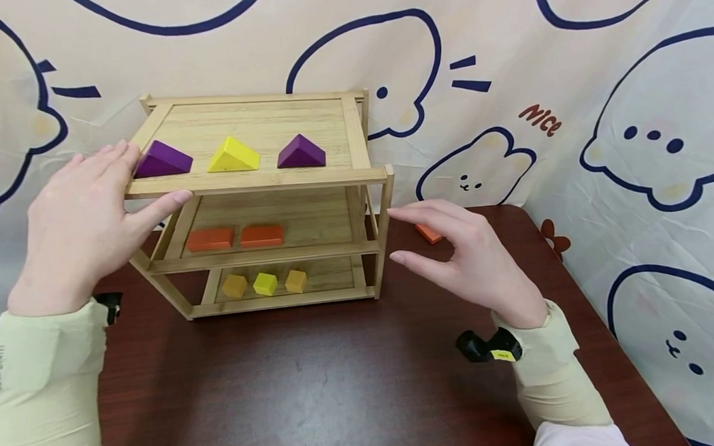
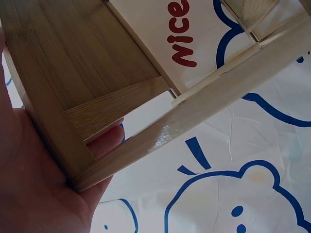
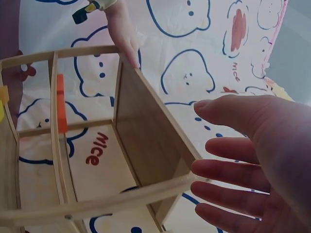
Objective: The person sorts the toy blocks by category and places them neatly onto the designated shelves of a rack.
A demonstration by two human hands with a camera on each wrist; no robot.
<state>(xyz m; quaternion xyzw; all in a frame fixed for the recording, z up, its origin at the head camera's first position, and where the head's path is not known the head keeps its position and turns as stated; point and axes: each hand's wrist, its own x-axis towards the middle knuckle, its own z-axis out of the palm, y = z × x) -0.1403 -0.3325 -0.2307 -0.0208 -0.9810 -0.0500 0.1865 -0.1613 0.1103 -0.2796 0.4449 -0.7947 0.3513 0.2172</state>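
A three-tier wooden shelf [image 1: 258, 120] stands on the dark table. My left hand [image 1: 83, 209] grips its top left front corner, thumb along the front edge and fingers at the side. In the left wrist view the corner [image 2: 80, 177] sits between thumb and fingers. My right hand [image 1: 466, 254] is beside the right front post, thumb and fingers spread apart with nothing between them. On the top tier lie a purple wedge block [image 1: 165, 159], a yellow wedge block [image 1: 233, 155] and another purple wedge block [image 1: 301, 153].
Two orange rectangular blocks [image 1: 211, 239] lie on the middle tier. The bottom tier holds three small yellowish cubes [image 1: 265, 284]. Another orange block [image 1: 429, 233] lies on the table [image 1: 305, 383] behind my right hand, partly hidden. Patterned cloth [image 1: 655, 184] hangs behind and at the right.
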